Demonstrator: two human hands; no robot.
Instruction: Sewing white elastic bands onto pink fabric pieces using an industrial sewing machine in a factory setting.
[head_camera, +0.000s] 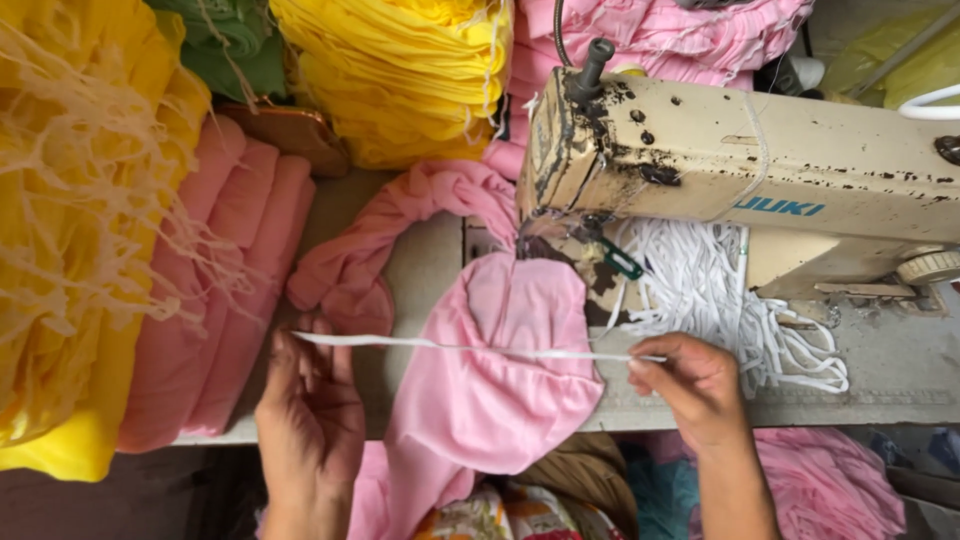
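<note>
A narrow white elastic strip (460, 347) is stretched level between my two hands, across a pink fabric piece (500, 370) that lies under the head of a worn cream sewing machine (740, 150). My left hand (310, 410) pinches the strip's left end near the table's front edge. My right hand (690, 385) pinches the right end just in front of a heap of white elastic strips (710, 290). The pink fabric hangs over the table edge toward my lap.
Folded pink cloth (230, 270) and frayed yellow cloth (80, 220) fill the left. Stacks of yellow pieces (400, 70), green cloth (235, 45) and pink pieces (660, 35) stand at the back. More pink fabric (830, 480) lies below the table at right.
</note>
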